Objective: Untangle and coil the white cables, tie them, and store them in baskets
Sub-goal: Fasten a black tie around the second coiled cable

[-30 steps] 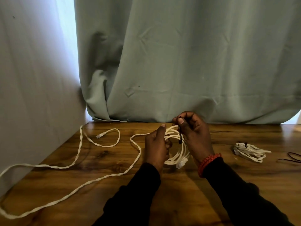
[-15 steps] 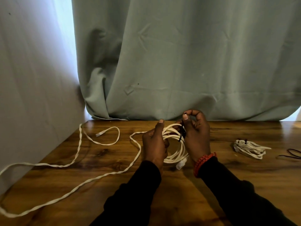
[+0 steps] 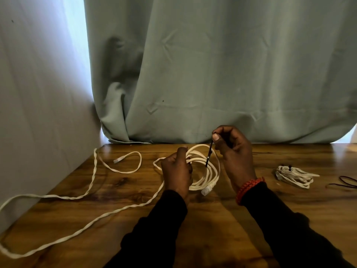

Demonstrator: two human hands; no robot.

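A coil of white cable [image 3: 209,172] rests on the wooden table [image 3: 222,219] in the middle. My left hand [image 3: 176,172] grips the coil's left side. My right hand [image 3: 234,151] pinches the upper end of a thin black tie [image 3: 209,154] that wraps the coil's top right strands; the tie is pulled up taut. A long twisted white cable [image 3: 92,182] trails loose from the coil across the left of the table, ending in a plug [image 3: 118,160]. A second white bundle [image 3: 293,176], bound with a black tie, lies at the right. No basket is in view.
A grey-green curtain [image 3: 212,74] hangs behind the table's far edge. A pale wall [image 3: 38,103] borders the table on the left. Thin dark ties [image 3: 345,182] lie at the far right edge.
My right hand has risen away from the coil, drawing the black tie upward and taut. The left hand keeps its hold on the coil.
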